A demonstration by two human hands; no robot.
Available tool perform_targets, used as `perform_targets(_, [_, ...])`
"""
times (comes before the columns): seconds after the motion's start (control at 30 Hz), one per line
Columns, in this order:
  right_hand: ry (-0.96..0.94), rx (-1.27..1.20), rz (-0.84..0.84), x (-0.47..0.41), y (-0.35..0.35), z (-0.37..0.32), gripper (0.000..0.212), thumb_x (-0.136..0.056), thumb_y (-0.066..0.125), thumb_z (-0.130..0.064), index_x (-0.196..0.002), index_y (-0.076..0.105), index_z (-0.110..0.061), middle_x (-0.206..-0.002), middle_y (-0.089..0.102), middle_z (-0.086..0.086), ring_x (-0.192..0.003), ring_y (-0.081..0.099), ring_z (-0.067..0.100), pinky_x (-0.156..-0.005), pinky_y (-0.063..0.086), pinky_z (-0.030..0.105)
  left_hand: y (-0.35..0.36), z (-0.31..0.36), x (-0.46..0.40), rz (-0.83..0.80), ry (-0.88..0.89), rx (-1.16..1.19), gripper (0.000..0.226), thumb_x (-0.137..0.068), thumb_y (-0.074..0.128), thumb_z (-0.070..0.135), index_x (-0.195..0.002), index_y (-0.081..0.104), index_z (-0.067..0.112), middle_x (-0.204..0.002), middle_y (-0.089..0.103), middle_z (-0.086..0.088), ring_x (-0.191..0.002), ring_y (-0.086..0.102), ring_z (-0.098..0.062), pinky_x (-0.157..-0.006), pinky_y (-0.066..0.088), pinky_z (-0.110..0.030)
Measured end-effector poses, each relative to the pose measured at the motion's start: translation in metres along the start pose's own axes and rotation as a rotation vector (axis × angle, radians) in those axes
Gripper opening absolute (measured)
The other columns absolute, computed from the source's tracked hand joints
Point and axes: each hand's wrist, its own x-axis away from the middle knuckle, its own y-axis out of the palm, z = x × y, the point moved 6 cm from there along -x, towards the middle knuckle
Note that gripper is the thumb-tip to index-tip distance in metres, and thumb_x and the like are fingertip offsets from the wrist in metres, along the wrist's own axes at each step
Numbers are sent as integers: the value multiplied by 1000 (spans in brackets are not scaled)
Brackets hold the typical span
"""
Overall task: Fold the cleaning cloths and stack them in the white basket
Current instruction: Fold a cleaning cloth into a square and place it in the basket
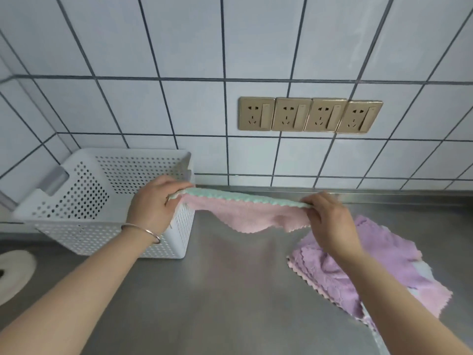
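Cloth point(249, 213) pink with mint upper side, held in the air above the counter point(230, 290) between both hands, near the back edge, its left end just over the right rim of the white basket point(84, 201). Left hand point(153, 203) pinches the left end of the doubled top edge, right hand point(330, 221) pinches the right end; lower part sags loose in the middle. Looks folded once already, judging from the 2 colours along the top edge. To do the fold well: pull the top edge taut, match the corners, lay it flat on the counter or bring the ends together for a second fold, smooth the sag before it goes in. Basket stands at the back-left corner of the counter and shows no cloth inside. Counts: 1 cloth in hand, 1 basket, 1 pile of unfolded cloths point(378, 265) toward the right edge of the counter, mostly purple with pink and pale edges showing; at least 3 layers, exact number unclear. 4 wall sockets point(309, 115) on the tiles, 1 bracelet point(143, 230) on the left wrist, 1 white round thing point(15, 272) at the left edge
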Motion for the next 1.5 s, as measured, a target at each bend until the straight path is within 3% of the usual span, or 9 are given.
perform_targets(0.43, [80, 94, -585, 187, 108, 25, 24, -63, 78, -9, -73, 73, -30, -73, 65, -6, -64, 67, 19, -45, 46, 27, 123, -70, 200, -701, 70, -209, 61, -16, 88, 18, -66, 61, 40, -64, 55, 26, -51, 50, 9, -46, 19, -3])
perform_targets(0.63, [155, 70, -965, 235, 123, 16, 27, -91, 48, -19, -106, 67, -30, -109, 61, -6, -105, 59, 18, -77, 42, 27, 136, -80, 238, -849, 7, -237, 33, -74, 61, 12, -99, 58, 33, -104, 57, 16, -92, 59, -8, -49, 16, -4])
perform_targets(0.87, [147, 83, -1149, 263, 119, -3, 24, -89, 53, -33, -112, 60, -33, -103, 50, -19, -98, 54, 8, -76, 36, 18, 134, -83, 268, -964, -45, -290, 31, -74, 63, 27, -100, 50, 37, -107, 54, 16, -101, 56, -11, -53, 22, -12])
perform_targets(1.0, [231, 47, -1284, 255, 112, -5, 85, -56, 31, -90, -114, 58, -35, -98, 50, -19, -92, 51, 3, -86, 43, 21, 128, -78, 267, -1244, -257, -256, 45, -62, 62, 69, -98, 49, 44, -100, 44, 22, -102, 52, -6, -76, 37, -20])
perform_targets(1.07, [350, 2, -1211, 237, 115, 4, 92, -52, 18, -90, -109, 61, -33, -96, 59, -15, -87, 57, 3, -85, 47, 22, 128, -86, 246, -1217, -442, -107, 38, -67, 59, 70, -93, 53, 43, -99, 55, 19, -94, 56, -6, -79, 43, -19])
perform_targets(1.17, [606, 25, -987, 203, 128, 41, 37, -90, 47, -52, -110, 64, -27, -91, 63, -8, -70, 59, 6, -72, 55, 25, 141, -118, 203, -849, -704, 35, 29, -85, 58, 46, -103, 61, 24, -94, 65, 6, -90, 63, -16, -85, 48, -26])
perform_targets(1.27, [860, -24, -766, 177, 140, 74, 28, -92, 51, -27, -117, 62, -20, -96, 66, 1, -72, 59, 14, -64, 48, 25, 161, -145, 177, -541, -1003, 253, 24, -90, 58, 23, -108, 59, 8, -66, 66, -2, -61, 63, -20, -85, 53, -37])
perform_targets(1.4, [1018, -17, -635, 153, 158, 91, 31, -87, 49, -18, -115, 63, -18, -99, 69, 6, -89, 61, 24, -67, 42, 25, 195, -165, 163, -374, -1125, 326, 20, -82, 63, 18, -93, 64, 1, -36, 58, 7, -41, 56, -9, -67, 52, -31])
perform_targets(1.5, [1095, 25, -594, 147, 172, 94, 16, -88, 48, -17, -88, 64, -14, -74, 62, 4, -66, 56, 21, -52, 38, 22, 204, -158, 157, -268, -1186, 334, 13, -80, 65, 23, -84, 70, 12, -43, 60, 8, -51, 63, -10, -65, 48, -24])
